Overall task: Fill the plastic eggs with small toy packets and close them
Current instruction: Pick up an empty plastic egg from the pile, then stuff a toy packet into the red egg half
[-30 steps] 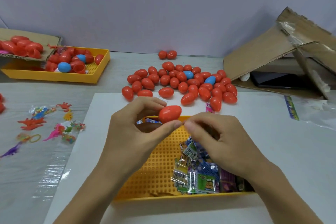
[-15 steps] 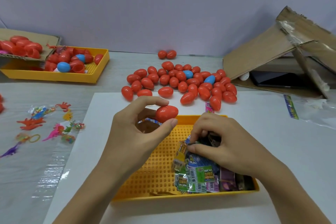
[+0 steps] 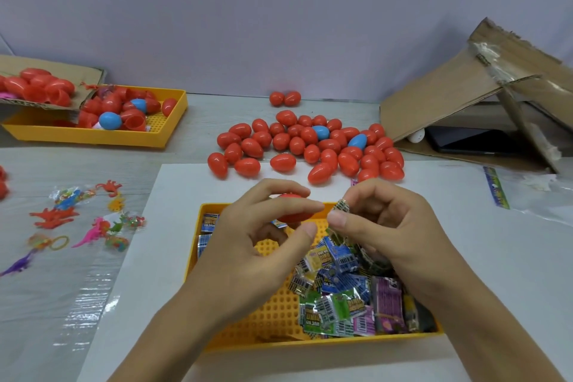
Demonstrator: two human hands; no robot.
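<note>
Red plastic egg (image 3: 290, 209), long axis sideways, pinched in left hand (image 3: 263, 236) above yellow tray (image 3: 279, 313); right hand (image 3: 387, 226) pinches small foil toy packet (image 3: 342, 206) just beside it.

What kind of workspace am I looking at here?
Probably a small hand-packing bench: a heap of closed plastic eggs, a yellow tray of toy packets, and torn cardboard boxes.

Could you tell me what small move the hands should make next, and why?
Probably open the red egg: the left hand grips it, apparently closed, while the right hand pinches a toy packet right beside it, ready to go in.
</note>
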